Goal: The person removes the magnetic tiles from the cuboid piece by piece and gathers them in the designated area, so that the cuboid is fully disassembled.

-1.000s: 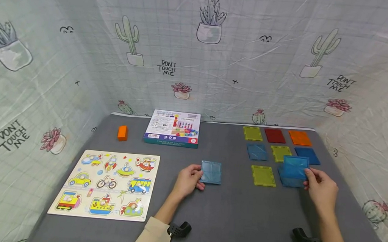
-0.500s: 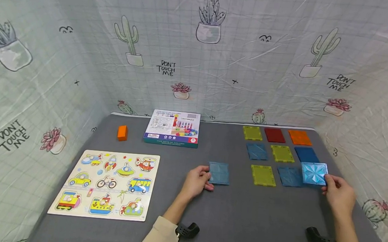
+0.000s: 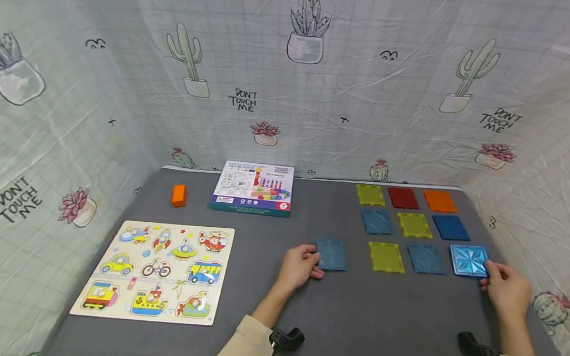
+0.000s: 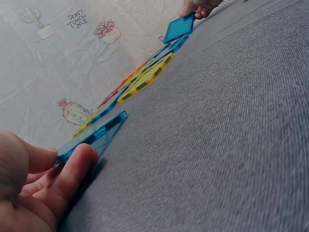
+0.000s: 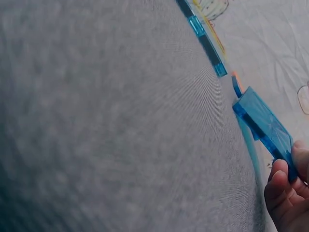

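My left hand [image 3: 300,268] pinches the left edge of a translucent blue magnetic tile [image 3: 332,255], thumb above and fingers below. In the left wrist view that tile [image 4: 99,133] slants just over the cloth. At the far right of the rows, my right hand [image 3: 508,289] pinches the right edge of a shiny blue magnetic tile [image 3: 468,260]; in the right wrist view the tile [image 5: 265,125] is tilted close over the table. Left of it lie another blue tile [image 3: 426,259] and a yellow tile [image 3: 386,257] in the front row.
Behind lie a blue tile [image 3: 377,222], yellow tile [image 3: 414,225], dark blue tile [image 3: 451,228], red tile [image 3: 404,198] and orange tile [image 3: 440,201]. A vehicle puzzle board [image 3: 157,271], an orange block [image 3: 179,196] and a toy box [image 3: 252,189] occupy the left side.
The right hand has carried its tile rightward, from above the front-row blue tile to a spot beside it, lowering it. The left hand has moved right with its tile.
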Demonstrator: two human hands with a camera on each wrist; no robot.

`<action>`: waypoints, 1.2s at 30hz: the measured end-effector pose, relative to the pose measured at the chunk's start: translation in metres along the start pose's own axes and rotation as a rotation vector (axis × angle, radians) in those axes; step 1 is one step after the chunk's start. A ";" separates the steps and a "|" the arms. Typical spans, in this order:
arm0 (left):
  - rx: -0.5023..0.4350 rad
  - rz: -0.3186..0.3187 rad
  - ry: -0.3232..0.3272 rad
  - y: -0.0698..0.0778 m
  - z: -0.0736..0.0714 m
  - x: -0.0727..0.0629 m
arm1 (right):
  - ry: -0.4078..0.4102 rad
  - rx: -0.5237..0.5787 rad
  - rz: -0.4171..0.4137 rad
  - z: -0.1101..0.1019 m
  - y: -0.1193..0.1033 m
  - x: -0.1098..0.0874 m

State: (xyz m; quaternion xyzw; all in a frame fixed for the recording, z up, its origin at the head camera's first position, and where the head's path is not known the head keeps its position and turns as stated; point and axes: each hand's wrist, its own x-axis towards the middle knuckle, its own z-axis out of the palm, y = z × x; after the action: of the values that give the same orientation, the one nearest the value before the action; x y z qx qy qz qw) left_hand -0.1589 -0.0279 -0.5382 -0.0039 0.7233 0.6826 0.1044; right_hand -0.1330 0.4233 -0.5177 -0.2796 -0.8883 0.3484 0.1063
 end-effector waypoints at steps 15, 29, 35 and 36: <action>0.058 -0.013 0.054 0.005 0.004 0.001 | -0.111 -0.179 -0.094 -0.004 -0.002 0.005; 0.086 -0.024 0.065 0.007 0.011 0.005 | -0.174 -0.254 -0.086 0.000 -0.009 0.001; 0.159 0.009 0.112 0.008 0.019 0.007 | -0.169 -0.253 -0.075 0.001 -0.012 0.001; 0.168 0.015 0.121 0.008 0.020 0.008 | -0.169 -0.251 -0.074 0.001 -0.012 0.000</action>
State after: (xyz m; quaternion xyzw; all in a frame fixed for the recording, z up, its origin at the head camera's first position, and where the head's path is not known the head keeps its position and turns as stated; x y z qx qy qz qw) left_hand -0.1646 -0.0064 -0.5322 -0.0309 0.7831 0.6186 0.0551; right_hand -0.1390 0.4156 -0.5104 -0.2275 -0.9403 0.2528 0.0083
